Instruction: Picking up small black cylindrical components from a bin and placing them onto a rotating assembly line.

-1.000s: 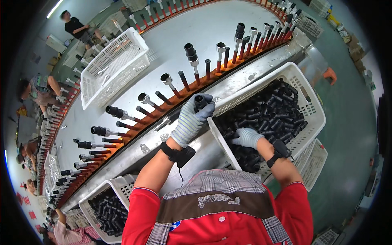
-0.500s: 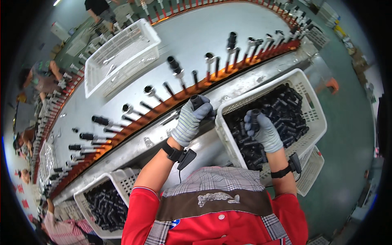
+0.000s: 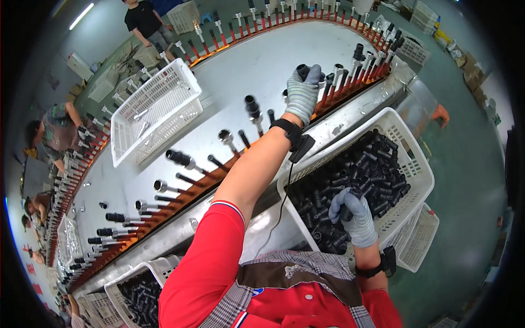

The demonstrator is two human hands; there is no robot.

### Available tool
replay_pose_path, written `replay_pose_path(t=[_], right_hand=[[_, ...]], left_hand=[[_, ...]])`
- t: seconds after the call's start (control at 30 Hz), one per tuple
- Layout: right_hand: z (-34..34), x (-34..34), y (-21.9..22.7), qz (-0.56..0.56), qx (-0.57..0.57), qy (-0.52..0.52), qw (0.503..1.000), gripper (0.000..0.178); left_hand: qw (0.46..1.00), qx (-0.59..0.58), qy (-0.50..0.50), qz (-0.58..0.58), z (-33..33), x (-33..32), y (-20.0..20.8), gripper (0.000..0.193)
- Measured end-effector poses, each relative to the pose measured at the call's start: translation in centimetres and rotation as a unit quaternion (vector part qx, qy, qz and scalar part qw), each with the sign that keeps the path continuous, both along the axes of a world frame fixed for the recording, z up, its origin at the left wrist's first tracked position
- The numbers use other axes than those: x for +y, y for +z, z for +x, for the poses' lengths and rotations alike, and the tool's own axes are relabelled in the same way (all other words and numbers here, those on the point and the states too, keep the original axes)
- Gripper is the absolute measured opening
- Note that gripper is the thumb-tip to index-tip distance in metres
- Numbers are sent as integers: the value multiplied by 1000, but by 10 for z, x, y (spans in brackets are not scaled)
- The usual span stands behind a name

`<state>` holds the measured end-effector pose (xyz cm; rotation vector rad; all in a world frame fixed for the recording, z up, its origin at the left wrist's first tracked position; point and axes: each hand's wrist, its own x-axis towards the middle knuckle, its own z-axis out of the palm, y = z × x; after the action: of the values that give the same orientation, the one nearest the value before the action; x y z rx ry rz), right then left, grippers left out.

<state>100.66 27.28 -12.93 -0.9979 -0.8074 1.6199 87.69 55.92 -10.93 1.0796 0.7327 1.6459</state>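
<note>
My left hand, in a striped work glove, reaches out over the row of upright rods along the near edge of the grey table. Its fingers close round a short black plastic sleeve, whose open end faces up, beside a metal fitting on a rod. My right hand, gloved too, hovers over the near part of a white crate heaped with black sleeves. Between its thumb and curled fingers is another black sleeve, partly hidden.
Red-based rods with metal fittings, some black-capped, line the table's curved rim. A white basket with a few metal pieces stands on it. Another crate of black sleeves is lower left. Other people work far left; one person stands behind.
My left hand has moved from above the crate's left corner, forward and right over the rods, with its sleeve. My right hand has come lower and nearer over the crate. The rods have shifted.
</note>
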Motion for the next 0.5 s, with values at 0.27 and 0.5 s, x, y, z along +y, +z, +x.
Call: replay_pose_path(t=[0.27, 0.5], right_hand=[[28, 10, 4, -45, -37, -33, 998, 37], [15, 9, 13, -66, -48, 11, 997, 37]], left_hand=[[998, 23, -8, -55, -11, 32, -15, 23], [993, 57, -28, -97, -56, 7, -2, 26]])
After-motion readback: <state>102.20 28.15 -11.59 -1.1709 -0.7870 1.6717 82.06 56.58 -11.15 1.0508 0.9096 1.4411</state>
